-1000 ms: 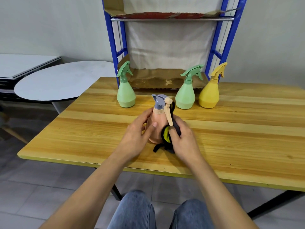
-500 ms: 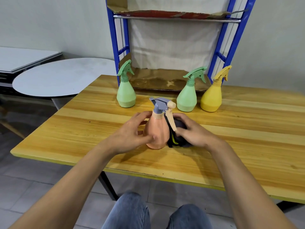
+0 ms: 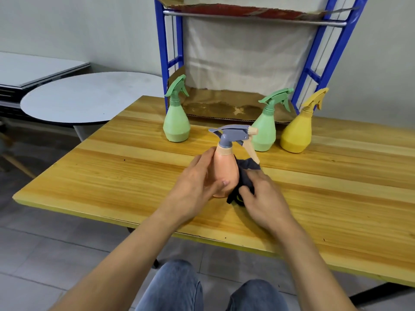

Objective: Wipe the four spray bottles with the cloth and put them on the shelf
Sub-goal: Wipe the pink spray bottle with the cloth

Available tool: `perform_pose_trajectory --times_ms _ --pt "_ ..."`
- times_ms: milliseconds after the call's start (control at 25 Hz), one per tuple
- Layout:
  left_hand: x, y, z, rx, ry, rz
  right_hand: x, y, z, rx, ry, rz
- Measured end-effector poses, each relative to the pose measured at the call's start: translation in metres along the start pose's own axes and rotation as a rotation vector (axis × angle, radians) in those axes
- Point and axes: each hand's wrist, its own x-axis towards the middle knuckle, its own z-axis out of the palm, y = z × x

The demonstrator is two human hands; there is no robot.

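Peach bottle [image 3: 225, 169] upright near the middle of the wooden table [image 3: 112, 171], grey spray head pointing right. Left hand [image 3: 197, 187] wraps its body, thumb across the near face. Right hand [image 3: 262, 198] clutches a dark cloth [image 3: 246, 173], bunched against the bottle's right side. Three more bottles stand at the far edge, none in a hand: left green bottle [image 3: 176, 125], right green bottle [image 3: 265, 135], yellow bottle [image 3: 297, 135] just right of it. Blue shelf [image 3: 162, 52] right behind them; its low level is cardboard-lined. Grey round table [image 3: 89, 95] off to the far left.
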Motion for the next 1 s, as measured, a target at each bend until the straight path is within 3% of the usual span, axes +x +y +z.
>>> perform_pose_trajectory --times_ms 200,400,480,600,760,880,1000 --pt "0.005 0.015 0.017 0.051 0.162 -0.135 -0.034 -0.035 0.03 -0.139 0.239 0.141" --pt "0.0 0.021 0.001 0.136 0.151 -0.168 -0.028 -0.032 0.026 -0.113 0.266 0.17" --pt "0.0 0.018 -0.022 0.067 0.051 -0.185 -0.022 -0.024 0.018 -0.057 0.217 0.118" --pt "0.01 0.004 -0.056 -0.128 -0.261 -0.183 -0.014 -0.013 0.007 0.021 0.123 0.035" --pt "0.02 -0.011 -0.058 -0.121 -0.491 -0.056 -0.013 -0.008 -0.001 0.049 0.009 -0.035" --pt "0.016 -0.014 -0.041 -0.173 -0.414 -0.06 -0.009 -0.01 0.001 0.03 0.028 0.001" --pt "0.008 -0.011 -0.019 -0.138 -0.207 -0.095 -0.015 -0.022 0.01 0.073 0.18 0.119"
